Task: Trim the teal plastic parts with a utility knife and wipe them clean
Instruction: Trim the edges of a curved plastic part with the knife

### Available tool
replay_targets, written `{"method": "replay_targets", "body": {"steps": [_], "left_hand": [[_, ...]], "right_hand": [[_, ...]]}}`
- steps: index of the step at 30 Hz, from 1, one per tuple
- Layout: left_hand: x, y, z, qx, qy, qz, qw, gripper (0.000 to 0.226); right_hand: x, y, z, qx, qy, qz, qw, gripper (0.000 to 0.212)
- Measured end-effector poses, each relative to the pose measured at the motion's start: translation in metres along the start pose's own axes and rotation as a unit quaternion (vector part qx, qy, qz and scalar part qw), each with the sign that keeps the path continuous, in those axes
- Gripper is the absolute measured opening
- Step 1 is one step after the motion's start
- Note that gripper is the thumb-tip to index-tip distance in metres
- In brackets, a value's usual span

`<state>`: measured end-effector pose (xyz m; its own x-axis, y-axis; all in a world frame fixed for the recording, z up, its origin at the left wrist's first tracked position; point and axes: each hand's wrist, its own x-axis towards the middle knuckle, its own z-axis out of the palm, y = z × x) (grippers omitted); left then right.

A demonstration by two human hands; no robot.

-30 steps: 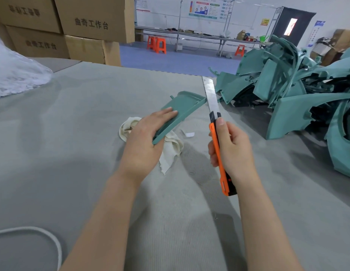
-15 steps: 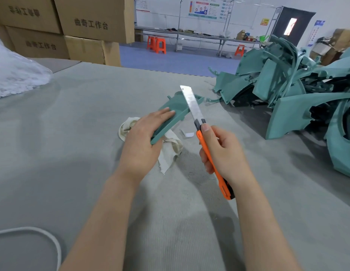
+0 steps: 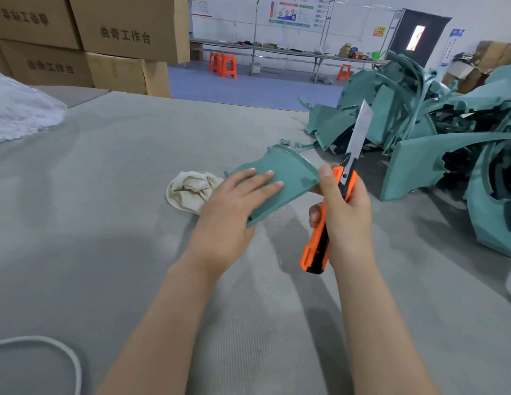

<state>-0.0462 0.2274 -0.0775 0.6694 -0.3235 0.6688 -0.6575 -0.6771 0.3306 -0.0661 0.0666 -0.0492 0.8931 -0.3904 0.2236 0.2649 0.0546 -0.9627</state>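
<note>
laying straight fingers across a smooth, curved teal plastic part (image 3: 285,169), the left hand (image 3: 234,206) has it tilted over the middle of the grey, ribbed felt desk (image 3: 106,195); its thumb is hidden beneath. the right hand (image 3: 345,218) is wrapped round an orange-and-black utility knife (image 3: 315,249), long steel blade pointing up. a crumpled cream rag (image 3: 191,192) lies partly behind the part. a jumbled pile of teal parts (image 3: 419,138) crowds the desk's right edge, cut off.
</note>
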Motion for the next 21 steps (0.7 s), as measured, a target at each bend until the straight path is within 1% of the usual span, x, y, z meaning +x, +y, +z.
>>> {"method": "replay_targets", "body": {"steps": [1,2,3,4,5,6,7,8,9,10,11,12,14,15,17,19,21], "left_hand": [[0.001,0.0,0.003,0.019,0.005,0.007,1.0,0.067],[0.001,0.0,0.004,0.03,0.02,-0.013,0.999,0.071],[0.001,-0.002,0.003,0.015,0.05,-0.065,0.996,0.076],[0.001,-0.002,0.001,-0.031,0.096,-0.144,0.984,0.078],[0.002,-0.003,-0.003,-0.102,0.143,-0.228,0.958,0.073],[0.003,-0.004,-0.009,-0.188,0.182,-0.316,0.912,0.061],[0.005,-0.006,-0.015,-0.304,0.202,-0.393,0.844,0.044],[0.005,-0.009,-0.019,-0.437,0.188,-0.451,0.755,0.028],[0.006,-0.012,-0.021,-0.544,0.149,-0.477,0.674,0.028],[0.006,-0.013,-0.023,-0.613,0.096,-0.474,0.625,0.041],[0.006,-0.011,-0.023,-0.655,0.049,-0.451,0.604,0.051],[0.005,-0.007,-0.021,-0.684,0.02,-0.423,0.594,0.054],[0.005,0.0,-0.013,-0.712,0.017,-0.391,0.582,0.046],[0.006,0.002,-0.011,-0.714,0.027,-0.401,0.574,0.042],[0.006,0.002,-0.009,-0.696,0.051,-0.44,0.565,0.043],[0.005,-0.003,-0.011,-0.683,0.068,-0.454,0.568,0.043],[0.005,-0.009,-0.015,-0.681,0.101,-0.451,0.568,0.032]], "right_hand": [[0.002,0.001,-0.001,0.001,0.002,0.006,1.0,0.012],[0.002,0.002,-0.002,0.001,0.005,0.01,1.0,0.008],[0.003,0.003,-0.001,0.007,0.01,0.018,1.0,0.008],[0.003,0.003,-0.001,0.023,0.017,0.028,0.999,0.008],[0.004,0.003,-0.001,0.049,0.024,0.039,0.998,0.008],[0.005,0.003,-0.002,0.076,0.031,0.047,0.996,0.008],[0.006,0.002,-0.002,0.096,0.033,0.053,0.993,0.009],[0.006,0.003,-0.002,0.107,0.032,0.056,0.992,0.009],[0.006,0.004,-0.001,0.112,0.026,0.057,0.992,0.01],[0.004,0.005,0.002,0.112,0.018,0.054,0.992,0.01],[0.003,0.006,0.006,0.103,0.008,0.048,0.993,0.011],[0.001,0.008,0.01,0.091,0.0,0.039,0.995,0.012],[-0.003,0.012,0.018,0.074,-0.012,0.026,0.997,0.014],[-0.004,0.013,0.02,0.074,-0.016,0.023,0.997,0.015],[-0.004,0.014,0.019,0.059,-0.028,0.016,0.998,0.014],[-0.002,0.015,0.015,-0.002,-0.045,0.0,0.999,0.015],[0.001,0.017,0.009,-0.07,-0.056,-0.011,0.996,0.029]]}}
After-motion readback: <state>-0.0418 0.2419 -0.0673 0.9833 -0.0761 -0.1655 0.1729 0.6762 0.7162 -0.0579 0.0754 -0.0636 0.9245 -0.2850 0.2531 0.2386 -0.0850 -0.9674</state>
